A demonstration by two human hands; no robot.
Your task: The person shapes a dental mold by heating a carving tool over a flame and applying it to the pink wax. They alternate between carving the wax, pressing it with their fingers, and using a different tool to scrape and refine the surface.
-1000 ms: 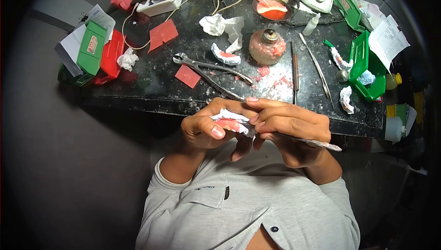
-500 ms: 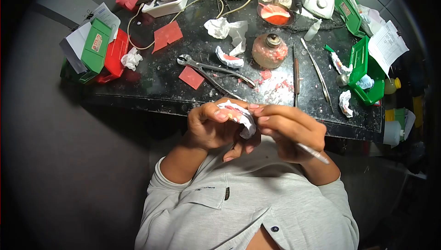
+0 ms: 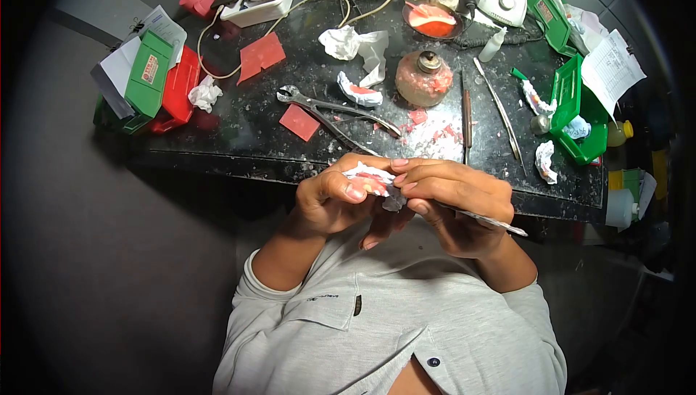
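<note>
My left hand (image 3: 330, 195) is closed around a white plaster dental cast (image 3: 359, 170) with pink wax and a few tooth-coloured pieces along its ridge. Thumb on the near side, it holds the cast in front of the bench edge. My right hand (image 3: 464, 203) pinches a slim metal wax carver (image 3: 500, 224), its handle end sticking out below the palm to the right. The working tip is hidden behind the fingers at the cast's right side. On the bench beyond lie large pliers (image 3: 330, 116) and another plaster cast with pink wax (image 3: 359, 92).
A glass spirit burner (image 3: 424, 81) stands behind pink wax shavings (image 3: 435, 134). Two long tools, a brown-handled one (image 3: 467, 116) and a metal one (image 3: 499, 112), lie to its right. Pink wax sheets (image 3: 261, 55), a red box (image 3: 181, 94) and a green box (image 3: 569, 112) are around.
The cast has tilted in my left hand, showing less of its right end. My right hand has turned slightly, so the carver's handle lies flatter and points further right.
</note>
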